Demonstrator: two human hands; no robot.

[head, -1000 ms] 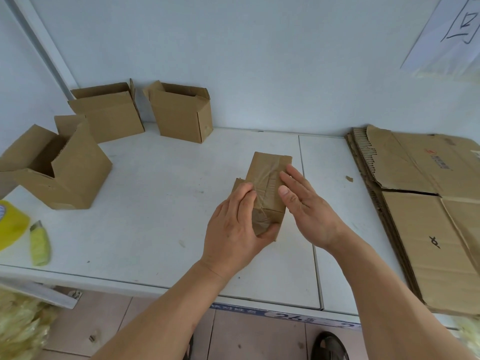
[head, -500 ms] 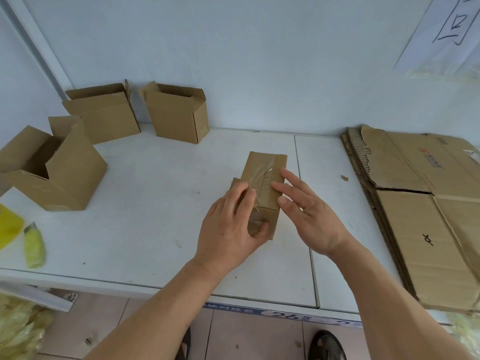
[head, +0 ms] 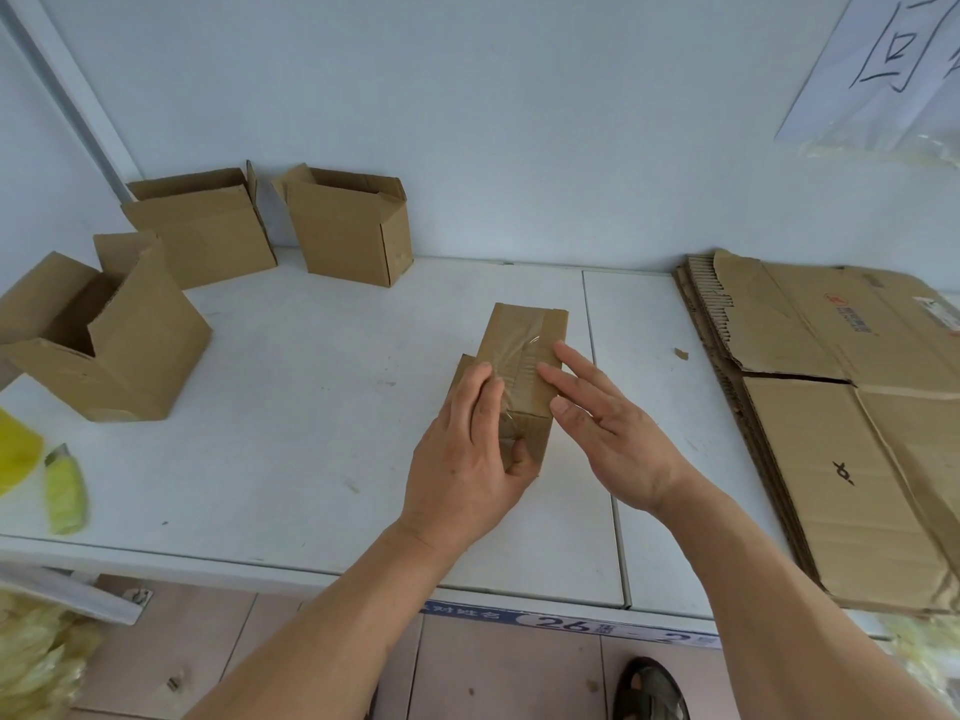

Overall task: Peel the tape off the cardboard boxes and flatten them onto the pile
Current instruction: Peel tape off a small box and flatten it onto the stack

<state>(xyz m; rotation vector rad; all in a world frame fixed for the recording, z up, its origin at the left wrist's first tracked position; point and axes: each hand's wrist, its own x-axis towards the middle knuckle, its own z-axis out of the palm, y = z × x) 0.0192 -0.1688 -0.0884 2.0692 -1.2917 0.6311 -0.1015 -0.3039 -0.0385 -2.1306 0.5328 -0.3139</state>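
Note:
A small brown cardboard box (head: 524, 335) lies on the white table (head: 311, 407), its upper face crossed by clear tape (head: 519, 358). My left hand (head: 467, 459) grips the box's near end, fingers over the top and thumb on the front face. My right hand (head: 608, 433) rests flat against the box's right side, fingers spread, fingertips touching the taped top. A pile of flattened cardboard (head: 841, 433) lies at the right. Three open boxes stand at the left: one tipped (head: 119, 345), one behind it (head: 208, 231), one by the wall (head: 348, 226).
A yellow-green utility knife (head: 65, 493) and a yellow object (head: 15, 452) lie at the table's left front edge. A sheet of paper (head: 883, 59) hangs on the wall at upper right. Yellowish plastic (head: 36, 662) lies on the floor below left.
My right hand's fingers have spread and slid a little along the box's taped top. The left hand keeps its grip. The camera has shifted slightly.

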